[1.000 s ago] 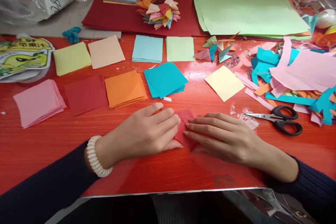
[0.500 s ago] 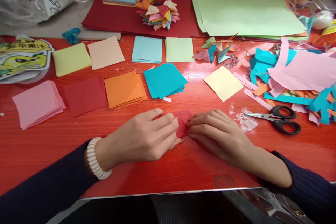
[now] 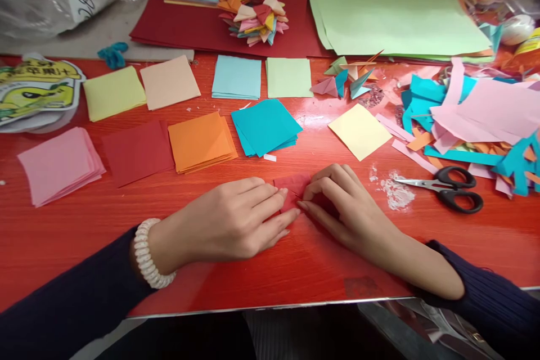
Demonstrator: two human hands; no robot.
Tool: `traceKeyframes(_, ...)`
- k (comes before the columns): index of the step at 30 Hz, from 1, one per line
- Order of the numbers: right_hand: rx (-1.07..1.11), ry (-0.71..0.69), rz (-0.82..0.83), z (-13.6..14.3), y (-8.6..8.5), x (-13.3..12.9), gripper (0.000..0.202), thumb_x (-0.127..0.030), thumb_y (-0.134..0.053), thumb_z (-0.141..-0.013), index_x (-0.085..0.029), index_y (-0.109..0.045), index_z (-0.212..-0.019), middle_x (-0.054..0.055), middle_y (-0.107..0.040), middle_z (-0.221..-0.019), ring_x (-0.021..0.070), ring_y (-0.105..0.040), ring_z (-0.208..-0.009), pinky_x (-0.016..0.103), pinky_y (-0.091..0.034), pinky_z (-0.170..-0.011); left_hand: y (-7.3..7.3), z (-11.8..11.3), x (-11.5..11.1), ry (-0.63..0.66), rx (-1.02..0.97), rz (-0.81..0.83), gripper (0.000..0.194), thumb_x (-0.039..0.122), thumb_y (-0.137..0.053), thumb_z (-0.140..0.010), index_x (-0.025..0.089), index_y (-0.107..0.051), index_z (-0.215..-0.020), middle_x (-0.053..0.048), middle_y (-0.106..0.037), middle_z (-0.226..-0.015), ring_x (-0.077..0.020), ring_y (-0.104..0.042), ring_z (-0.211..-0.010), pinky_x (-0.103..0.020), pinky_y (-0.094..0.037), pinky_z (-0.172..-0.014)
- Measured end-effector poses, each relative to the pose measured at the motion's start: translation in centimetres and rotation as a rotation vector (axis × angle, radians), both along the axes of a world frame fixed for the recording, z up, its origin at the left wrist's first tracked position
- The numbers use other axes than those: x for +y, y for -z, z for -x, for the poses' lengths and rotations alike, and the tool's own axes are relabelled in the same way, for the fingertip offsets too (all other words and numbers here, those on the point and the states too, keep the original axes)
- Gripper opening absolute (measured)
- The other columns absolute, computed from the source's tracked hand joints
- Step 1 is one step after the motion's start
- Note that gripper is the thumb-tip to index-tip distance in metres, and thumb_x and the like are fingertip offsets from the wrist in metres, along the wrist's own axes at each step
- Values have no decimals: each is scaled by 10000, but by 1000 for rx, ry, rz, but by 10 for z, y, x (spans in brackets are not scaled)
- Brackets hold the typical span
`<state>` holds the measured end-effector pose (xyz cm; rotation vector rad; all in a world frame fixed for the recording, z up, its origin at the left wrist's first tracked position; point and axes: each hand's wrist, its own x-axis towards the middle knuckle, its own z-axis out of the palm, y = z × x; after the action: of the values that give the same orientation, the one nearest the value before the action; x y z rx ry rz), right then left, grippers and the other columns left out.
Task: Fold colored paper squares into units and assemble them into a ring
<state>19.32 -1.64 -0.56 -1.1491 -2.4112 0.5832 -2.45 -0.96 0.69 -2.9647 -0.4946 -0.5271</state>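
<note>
A small square of red paper (image 3: 290,190) with creases lies flat on the red table between my two hands, partly covered by them. My left hand (image 3: 234,219), with a white coiled band at the wrist, has its fingers close together over the paper's left side, holding it down; its thumb is mostly hidden. From the right, my right hand (image 3: 346,208) pinches the paper's lower right edge between bent fingers and thumb. Nearest beyond the hands are a stack of teal squares (image 3: 266,126) and a pale yellow square (image 3: 360,131).
Black-handled scissors (image 3: 453,188) lie at the right, under a heap of paper scraps (image 3: 476,112). Orange (image 3: 197,140), dark red (image 3: 137,152) and pink stacks (image 3: 59,166) sit at the left. A folded-paper ring (image 3: 253,11) stands at the back. The table edge (image 3: 253,310) runs in front.
My right hand has drawn its fingers up into a tighter pinch at the paper's edge. My left fingers have slid slightly right and lower along the paper, exposing more of its top.
</note>
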Motion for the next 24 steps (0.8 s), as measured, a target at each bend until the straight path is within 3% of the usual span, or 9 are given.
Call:
traceKeyframes(7, -38, 37, -34, 2, 3, -2, 46, -170, -502, -853, -144, -483, -821, 71, -503, -833, 173, -441, -773, 338, -419, -681, 1, -2, 0, -3, 3, 6, 221, 232, -536, -847, 116, -646, -1000, -100, -676, -939, -221, -632, -839, -346, -543, -699)
traceKeyframes(10, -48, 63, -135, -5, 6, -7, 108, -205, -527, -845, -142, -507, -930, 82, -494, -886, 176, -439, -805, 322, -423, -690, 1, -2, 0, -12, 15, 20, 216, 228, -527, -852, 116, -645, -995, -100, -671, -949, -222, -628, -849, -349, -542, -698)
traceKeyframes(14, -147, -190, -425, -22, 2, -13, 344, -241, -595, -805, -150, -516, -1127, 50, -491, -808, 171, -418, -744, 314, -397, -635, 0, -3, -1, -23, 13, 31, 206, 226, -512, -864, 121, -648, -976, -97, -673, -938, -209, -627, -851, -339, -540, -698)
traceKeyframes(16, -211, -263, -428, -29, 0, -14, 386, -208, -602, -795, -142, -514, -1165, 40, -493, -759, 171, -409, -716, 315, -372, -604, 0, -3, -1, -25, 3, 32, 211, 225, -510, -865, 121, -643, -991, -97, -673, -938, -208, -627, -854, -337, -540, -696)
traceKeyframes(19, -222, -264, -359, -35, -2, -11, 378, -164, -577, -800, -154, -530, -1175, 35, -486, -727, 164, -386, -683, 312, -338, -581, 1, -1, -2, -22, 4, 41, 231, 220, -516, -861, 110, -627, -1032, -107, -666, -968, -217, -622, -872, -343, -537, -697)
traceKeyframes(24, -150, -221, -308, -39, -4, -5, 239, -135, -524, -809, -137, -624, -1026, 28, -450, -658, 147, -332, -620, 316, -298, -560, 3, 4, -1, -9, 31, 95, 263, 221, -503, -874, 139, -586, -1109, -89, -643, -1044, -212, -600, -936, -354, -522, -743)
